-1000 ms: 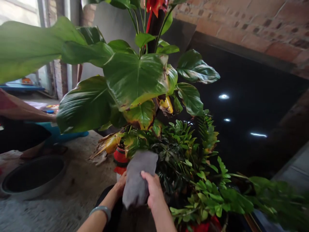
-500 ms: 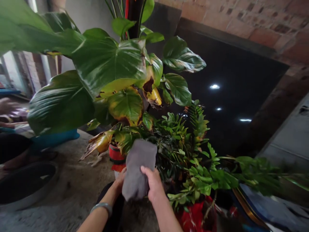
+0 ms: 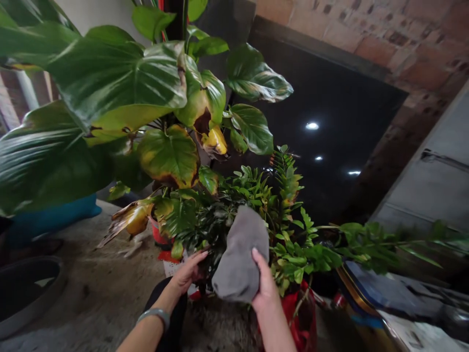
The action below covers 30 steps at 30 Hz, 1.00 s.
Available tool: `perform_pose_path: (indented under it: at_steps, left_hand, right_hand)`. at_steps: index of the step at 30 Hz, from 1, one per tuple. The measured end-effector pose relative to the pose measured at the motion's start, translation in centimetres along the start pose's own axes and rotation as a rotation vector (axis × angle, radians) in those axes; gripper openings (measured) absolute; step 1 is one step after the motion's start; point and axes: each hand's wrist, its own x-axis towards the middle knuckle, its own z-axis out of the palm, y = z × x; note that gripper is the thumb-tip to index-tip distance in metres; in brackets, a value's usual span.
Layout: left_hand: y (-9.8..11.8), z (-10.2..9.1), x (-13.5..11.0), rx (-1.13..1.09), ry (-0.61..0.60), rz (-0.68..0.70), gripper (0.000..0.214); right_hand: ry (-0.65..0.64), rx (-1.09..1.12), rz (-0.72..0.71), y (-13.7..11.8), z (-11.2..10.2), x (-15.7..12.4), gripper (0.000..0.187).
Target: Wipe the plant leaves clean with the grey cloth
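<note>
A folded grey cloth (image 3: 242, 259) is held in my right hand (image 3: 264, 281), with the thumb on top and the other fingers hidden beneath it. To its left, my left hand (image 3: 188, 274) is apart from the cloth, fingers stretched out toward the dark leaves and holding nothing; a bangle circles that wrist. Just beyond both hands grow dense small-leaved plants (image 3: 252, 195). Above them, to the left, spreads a large-leaved plant (image 3: 120, 78) with some yellowed, browned leaves.
A red pot (image 3: 159, 234) stands behind my left hand, and a red plastic-looking wrapping (image 3: 302, 318) is at lower right. A dark basin (image 3: 29, 293) sits on the concrete floor at left. Stacked items (image 3: 381, 288) lie at right. A black panel (image 3: 311, 98) leans against the brick wall.
My left hand has let go of the grey cloth, and my right hand has carried it to the right. The view has turned slightly right.
</note>
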Motion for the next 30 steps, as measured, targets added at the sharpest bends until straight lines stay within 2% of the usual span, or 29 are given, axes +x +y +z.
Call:
perform_pose_path:
  at_steps: [3, 5, 8, 10, 11, 13, 15, 18, 19, 21, 23, 26, 28, 30]
  left_hand:
    - [-0.6, 0.8, 0.3, 0.016, 0.092, -0.031, 0.057]
    - [-0.6, 1.1, 0.4, 0.053, 0.063, -0.039, 0.048]
    - [-0.3, 1.4, 0.2, 0.095, -0.051, -0.043, 0.036]
    - [-0.1, 1.6, 0.1, 0.112, -0.049, -0.062, 0.035]
    - [-0.1, 1.6, 0.1, 0.117, -0.038, -0.069, 0.036]
    - [-0.2, 1.6, 0.1, 0.119, -0.015, -0.075, 0.039]
    - [-0.3, 1.3, 0.3, 0.114, 0.003, -0.074, 0.042]
    - [-0.4, 0.5, 0.7, 0.096, 0.002, -0.066, 0.043]
    - [-0.4, 0.2, 0.8, 0.088, -0.008, -0.066, 0.043]
    - [-0.2, -0.3, 0.8, 0.073, -0.016, -0.076, 0.043]
    - [0.0, -0.4, 0.7, 0.059, 0.013, -0.093, 0.045]
    - [0.1, -0.2, 0.4, 0.058, 0.035, -0.094, 0.047]
    - [0.1, 0.2, 0.2, 0.066, 0.001, -0.072, 0.046]
    - [0.2, 0.5, -0.1, 0.088, -0.034, -0.068, 0.045]
  right_hand:
    - [0.024, -0.052, 0.102, 3.4, -2.4, -0.6, 0.042]
    - [0.044, -0.076, 0.067, 3.6, -3.6, -1.7, 0.041]
    - [0.077, -0.017, -0.102, 0.6, -3.2, -2.5, 0.047]
    - [0.091, 0.08, -0.235, -1.9, -1.9, -1.8, 0.049]
    - [0.088, 0.127, -0.257, -2.7, -1.1, -1.2, 0.047]
    - [0.071, 0.189, -0.199, -2.8, -0.1, 0.1, 0.04]
    - [0.067, 0.21, -0.041, -0.8, 0.1, 0.8, 0.033]
    - [0.076, 0.155, 0.204, 3.9, -1.2, 0.0, 0.033]
    - [0.072, 0.124, 0.228, 5.0, -1.7, -0.6, 0.034]
    - [0.062, 0.079, 0.16, 5.8, -2.1, -1.9, 0.038]
    - [0.068, 0.08, 0.012, 4.4, -1.7, -2.5, 0.042]
    - [0.114, 0.123, -0.207, 0.5, -0.3, -1.3, 0.044]
    - [0.106, 0.166, -0.237, -0.8, 0.3, 0.3, 0.038]
    - [0.088, 0.195, -0.13, 0.0, -0.1, 1.6, 0.029]
